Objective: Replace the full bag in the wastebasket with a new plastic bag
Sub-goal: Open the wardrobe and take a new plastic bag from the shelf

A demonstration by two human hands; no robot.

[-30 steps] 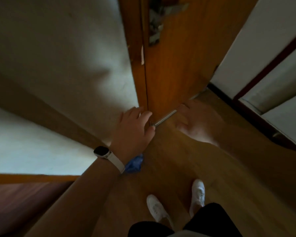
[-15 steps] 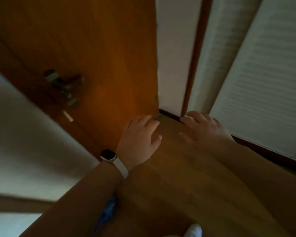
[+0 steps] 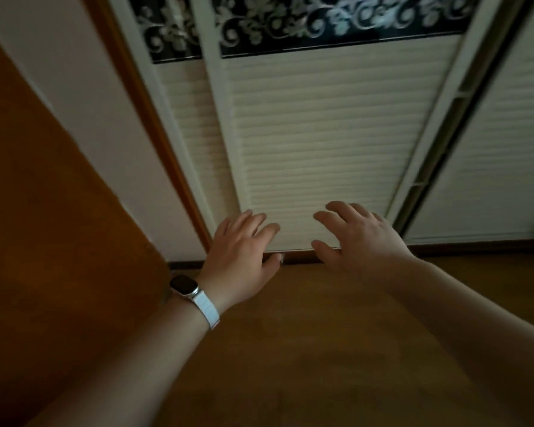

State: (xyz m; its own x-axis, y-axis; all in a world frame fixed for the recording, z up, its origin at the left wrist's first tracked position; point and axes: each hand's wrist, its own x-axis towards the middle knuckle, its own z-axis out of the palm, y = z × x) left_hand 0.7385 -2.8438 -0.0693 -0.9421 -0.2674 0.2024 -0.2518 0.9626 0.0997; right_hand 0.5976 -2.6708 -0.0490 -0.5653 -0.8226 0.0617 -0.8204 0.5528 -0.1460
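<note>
No wastebasket and no plastic bag appear in this frame. My left hand (image 3: 244, 257), with a white-strapped watch on its wrist, is held out in front of me with fingers apart and nothing in it. My right hand (image 3: 358, 238) hovers beside it, also spread and holding nothing. Both hands are in the air before the lower part of a white slatted wardrobe door (image 3: 318, 143), above the wooden floor (image 3: 305, 349).
A brown wooden door (image 3: 50, 241) stands open on the left, close to my left forearm. White louvered sliding doors with a black floral band (image 3: 336, 23) fill the wall ahead. A dark skirting runs along their base.
The view has swung right, from the wooden door's edge to the slatted wardrobe doors. A blue item seen under my left wrist earlier is out of sight. Both hands stay empty and spread.
</note>
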